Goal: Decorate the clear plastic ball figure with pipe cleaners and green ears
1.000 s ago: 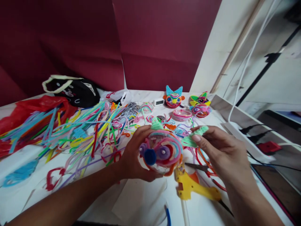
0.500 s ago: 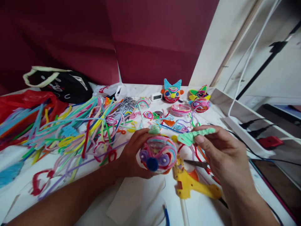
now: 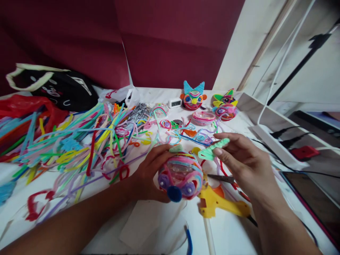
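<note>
Green piece (image 3: 209, 152), long axis slanting up rightward, striped head (image 3: 181, 174), facing camera

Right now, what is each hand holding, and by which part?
The left hand grips the round colorful figure by its left side; the right hand pinches the pale green piece toward its right end.

- white table (image 3: 231, 233), busiest left of the yellow glue gun (image 3: 216, 203)
- scissors (image 3: 221, 178) just behind the glue gun
- tablet (image 3: 305, 191) to the glue gun's right
- pipe cleaners (image 3: 82, 140) heaped well to its left
- black bag (image 3: 65, 94) behind and far left of it
- clock (image 3: 175, 103), pink dish (image 3: 204, 119), blue-eared figure (image 3: 194, 101) and yellow-eared figure (image 3: 226, 110) well behind it
</note>
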Demonstrator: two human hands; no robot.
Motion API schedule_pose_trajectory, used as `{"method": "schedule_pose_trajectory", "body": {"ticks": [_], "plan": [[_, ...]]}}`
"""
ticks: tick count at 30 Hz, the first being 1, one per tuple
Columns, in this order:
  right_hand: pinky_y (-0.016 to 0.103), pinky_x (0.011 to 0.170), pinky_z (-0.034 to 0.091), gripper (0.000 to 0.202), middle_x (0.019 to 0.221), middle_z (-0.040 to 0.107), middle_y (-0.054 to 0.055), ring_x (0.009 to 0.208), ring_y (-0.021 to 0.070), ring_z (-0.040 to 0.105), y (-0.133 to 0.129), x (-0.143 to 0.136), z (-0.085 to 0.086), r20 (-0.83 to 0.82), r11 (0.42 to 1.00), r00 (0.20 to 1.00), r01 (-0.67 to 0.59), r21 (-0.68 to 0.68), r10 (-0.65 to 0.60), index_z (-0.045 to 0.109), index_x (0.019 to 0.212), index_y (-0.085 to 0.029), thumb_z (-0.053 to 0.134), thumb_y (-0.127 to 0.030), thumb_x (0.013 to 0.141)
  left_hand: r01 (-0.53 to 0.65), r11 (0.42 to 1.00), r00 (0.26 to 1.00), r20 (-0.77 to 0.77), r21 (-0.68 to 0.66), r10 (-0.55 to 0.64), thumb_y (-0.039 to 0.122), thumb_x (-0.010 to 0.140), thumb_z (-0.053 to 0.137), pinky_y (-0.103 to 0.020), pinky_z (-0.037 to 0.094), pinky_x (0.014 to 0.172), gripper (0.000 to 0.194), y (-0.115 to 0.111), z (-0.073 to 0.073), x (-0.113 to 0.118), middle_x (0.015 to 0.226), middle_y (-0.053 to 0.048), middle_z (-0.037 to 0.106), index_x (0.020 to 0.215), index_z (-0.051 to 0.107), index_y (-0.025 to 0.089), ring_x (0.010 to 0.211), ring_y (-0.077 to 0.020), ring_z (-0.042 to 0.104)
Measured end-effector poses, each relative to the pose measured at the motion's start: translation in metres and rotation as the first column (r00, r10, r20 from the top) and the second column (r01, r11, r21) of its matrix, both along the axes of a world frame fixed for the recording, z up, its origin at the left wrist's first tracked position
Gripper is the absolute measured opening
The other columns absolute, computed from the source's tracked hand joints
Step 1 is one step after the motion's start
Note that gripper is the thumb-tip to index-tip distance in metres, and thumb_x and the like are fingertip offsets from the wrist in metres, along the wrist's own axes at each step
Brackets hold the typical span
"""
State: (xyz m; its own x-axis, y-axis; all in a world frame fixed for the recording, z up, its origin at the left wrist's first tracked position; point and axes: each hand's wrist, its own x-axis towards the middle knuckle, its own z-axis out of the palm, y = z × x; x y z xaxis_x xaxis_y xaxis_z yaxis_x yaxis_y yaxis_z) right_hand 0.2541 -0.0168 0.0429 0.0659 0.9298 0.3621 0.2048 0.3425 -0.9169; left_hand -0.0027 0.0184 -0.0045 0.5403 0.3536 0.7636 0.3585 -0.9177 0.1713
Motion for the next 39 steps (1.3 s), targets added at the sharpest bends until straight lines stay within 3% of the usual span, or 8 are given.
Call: {"method": "schedule_pose_trajectory", "body": {"ticks": [3, 8, 14, 21, 30, 33, 39], "plan": [[0.027, 0.060, 0.041, 0.031, 0.078, 0.053, -0.002, 0.069, 0.0136, 0.050, 0.007, 0.008, -0.007, 0.121, 1.000, 0.992, -0.020, -0.009, 0.021, 0.059, 0.119, -0.027, 0.065, -0.024, 0.088, 0.003, 1.000, 1.000, -0.002, 0.002, -0.003, 0.053, 0.066, 0.075, -0.047, 0.052, 0.102, 0.092, 0.000, 0.001, 0.000, 0.129, -0.021, 0.053, 0.142, 0.041, 0.012, 0.121, -0.0352, 0.056], [0.028, 0.061, 0.040, 0.037, 0.073, 0.047, -0.004, 0.065, 0.0132, 0.047, 0.016, 0.018, -0.014, 0.321, 0.996, 0.943, 0.089, -0.010, -0.081, 0.054, 0.124, -0.023, 0.061, -0.022, 0.088, 0.013, 1.000, 1.000, 0.014, 0.028, -0.014, 0.054, 0.069, 0.074, -0.048, 0.052, 0.101, 0.090, 0.001, 0.004, 0.001, 0.129, -0.021, 0.053, 0.142, 0.041, 0.012, 0.121, -0.0349, 0.056], [0.026, 0.055, 0.039, 0.036, 0.072, 0.048, -0.004, 0.063, 0.0130, 0.047, 0.012, 0.012, -0.004, 0.063, 0.999, 0.998, -0.032, 0.017, 0.031, 0.059, 0.119, -0.024, 0.068, -0.022, 0.084, 0.043, 0.998, 0.999, 0.007, 0.038, -0.043, 0.059, 0.077, 0.067, -0.045, 0.052, 0.102, 0.085, -0.001, 0.007, 0.000, 0.129, -0.021, 0.054, 0.143, 0.041, 0.012, 0.120, -0.0333, 0.057], [0.024, 0.053, 0.042, 0.037, 0.081, 0.057, -0.001, 0.063, 0.0112, 0.048, 0.000, 0.003, 0.007, -0.155, 0.995, 0.984, -0.077, 0.069, 0.087, 0.068, 0.113, -0.030, 0.075, -0.017, 0.079, 0.039, 0.999, 0.999, -0.007, 0.027, -0.039, 0.058, 0.077, 0.067, -0.044, 0.050, 0.104, 0.087, -0.001, 0.004, -0.001, 0.131, -0.022, 0.051, 0.144, 0.040, 0.010, 0.122, -0.0328, 0.055], [0.025, 0.057, 0.056, 0.037, 0.091, 0.070, 0.000, 0.077, 0.0157, 0.067, -0.014, -0.009, 0.009, -0.182, 0.992, 0.975, -0.122, 0.043, 0.128, 0.066, 0.113, -0.034, 0.073, -0.015, 0.082, -0.002, 1.000, 1.000, -0.013, 0.000, 0.002, 0.054, 0.070, 0.074, -0.046, 0.049, 0.105, 0.091, -0.002, 0.000, -0.001, 0.133, -0.020, 0.051, 0.144, 0.040, 0.014, 0.123, -0.0337, 0.054], [0.028, 0.066, 0.060, 0.037, 0.091, 0.070, 0.000, 0.082, 0.0166, 0.069, -0.016, -0.012, 0.010, -0.183, 0.991, 0.974, -0.128, 0.050, 0.135, 0.066, 0.113, -0.032, 0.073, -0.013, 0.082, -0.013, 1.000, 1.000, -0.008, 0.003, 0.013, 0.054, 0.068, 0.075, -0.046, 0.051, 0.104, 0.092, -0.002, -0.002, 0.000, 0.132, -0.019, 0.052, 0.143, 0.041, 0.014, 0.122, -0.0339, 0.055], [0.029, 0.068, 0.060, 0.037, 0.091, 0.071, 0.001, 0.082, 0.0171, 0.069, -0.018, -0.013, 0.010, -0.173, 0.990, 0.976, -0.123, 0.066, 0.133, 0.065, 0.114, -0.031, 0.072, -0.013, 0.082, -0.013, 1.000, 1.000, -0.004, -0.006, 0.013, 0.055, 0.069, 0.074, -0.045, 0.051, 0.103, 0.089, -0.002, -0.002, 0.000, 0.129, -0.020, 0.052, 0.140, 0.043, 0.012, 0.121, -0.0330, 0.055]]}}
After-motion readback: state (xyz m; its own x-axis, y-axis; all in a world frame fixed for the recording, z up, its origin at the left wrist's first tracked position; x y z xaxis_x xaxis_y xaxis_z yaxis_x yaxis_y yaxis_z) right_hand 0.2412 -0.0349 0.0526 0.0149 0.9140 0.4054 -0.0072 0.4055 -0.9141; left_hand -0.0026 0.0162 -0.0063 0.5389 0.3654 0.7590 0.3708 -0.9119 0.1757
